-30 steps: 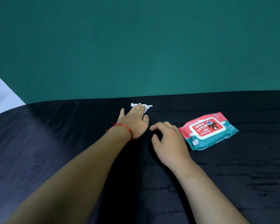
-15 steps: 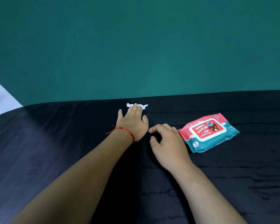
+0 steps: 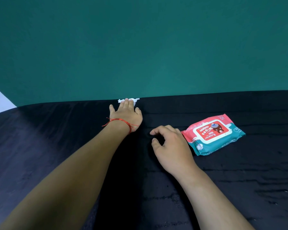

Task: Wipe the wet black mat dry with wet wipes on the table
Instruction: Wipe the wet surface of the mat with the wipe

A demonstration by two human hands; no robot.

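1. Mat comes first: black cloth fills the lower half of the frame from the left edge to the right, with shiny streaks and ripples across its lower right part.
2. A small crumpled white wipe lies at the mat's far edge, just above and left of the frame's centre. Its ends stick out on both sides of the fingers resting on it.
3. The left hand reaches up from the lower left, palm down. Its fingers are straight, and the middle ones press on the wipe while the thumb and little finger splay outward. A red string is tied round the wrist.
4. The right hand sits near the centre, below and right of the left hand. Its fingers are loosely curled and hold nothing, with the fingertips down on the mat (whether the palm touches it cannot be told).
5. A red and teal pack of wipes lies flat on the mat just right of the right hand, turned at an angle, label up.
6. A green wall fills the upper half of the frame.
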